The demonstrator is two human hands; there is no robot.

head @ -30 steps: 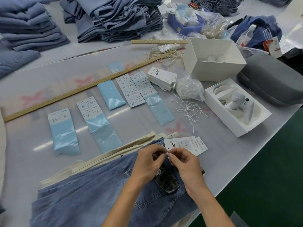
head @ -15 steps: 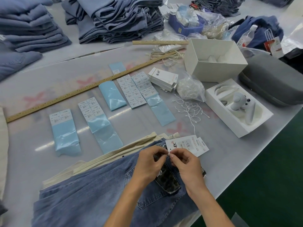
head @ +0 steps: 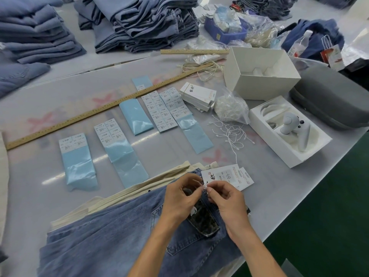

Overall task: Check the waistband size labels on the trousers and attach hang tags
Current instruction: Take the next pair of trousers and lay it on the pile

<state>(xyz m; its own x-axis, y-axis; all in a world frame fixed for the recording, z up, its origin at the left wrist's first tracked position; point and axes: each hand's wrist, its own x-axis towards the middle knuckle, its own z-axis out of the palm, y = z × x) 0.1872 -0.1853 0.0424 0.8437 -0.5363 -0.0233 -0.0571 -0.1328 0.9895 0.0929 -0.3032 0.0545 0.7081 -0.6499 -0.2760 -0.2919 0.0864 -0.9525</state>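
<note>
Both hands, left (head: 180, 198) and right (head: 227, 202), pinched a white string (head: 204, 185) over jeans (head: 111, 244); hang tags (head: 226, 176) at one o'clock, loose strings (head: 229, 134) beyond.

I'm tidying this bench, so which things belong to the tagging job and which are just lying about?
In use: blue jeans; hang tag; left hand and right hand on its white string; loose strings; stack of tags; sticker sheets.

Lying about: controller; grey case; water bottle.

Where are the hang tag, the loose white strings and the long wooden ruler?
hang tag (head: 225, 176): head view, middle of its white printed face.
loose white strings (head: 231, 134): head view, centre of the tangle.
long wooden ruler (head: 79, 119): head view, mid-length.
</note>
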